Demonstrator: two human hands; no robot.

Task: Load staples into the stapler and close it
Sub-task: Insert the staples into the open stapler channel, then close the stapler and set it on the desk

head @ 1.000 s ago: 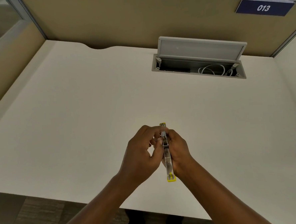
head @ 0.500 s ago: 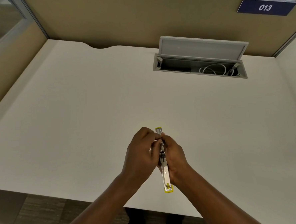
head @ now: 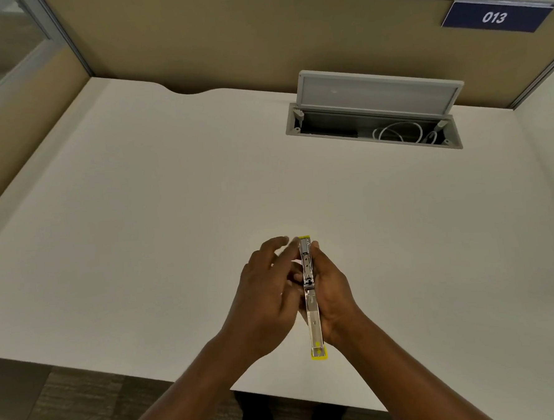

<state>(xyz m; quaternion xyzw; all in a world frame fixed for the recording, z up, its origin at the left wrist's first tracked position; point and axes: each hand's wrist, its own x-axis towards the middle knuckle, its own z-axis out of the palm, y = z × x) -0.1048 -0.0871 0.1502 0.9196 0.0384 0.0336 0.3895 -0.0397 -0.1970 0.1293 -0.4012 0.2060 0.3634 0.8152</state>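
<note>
A yellow stapler [head: 311,300] is swung fully open into one long strip, its metal channel facing up, yellow ends at the far tip and near the desk's front edge. My right hand [head: 334,295] cups it from the right and holds it above the white desk [head: 140,218]. My left hand [head: 264,295] lies against its left side, fingers spread and blurred by the far end of the channel. Whether staples lie in the channel or between my fingers cannot be made out.
An open cable hatch [head: 374,122] with a raised grey lid and a white cable sits at the back right of the desk. Tan partition walls enclose the desk; a blue "013" sign [head: 496,18] hangs at upper right. Carpet floor shows below the front edge.
The stapler has unfolded further and stretched toward me. My left fingers, earlier pinched at its middle, have spread apart and shifted toward the far end.
</note>
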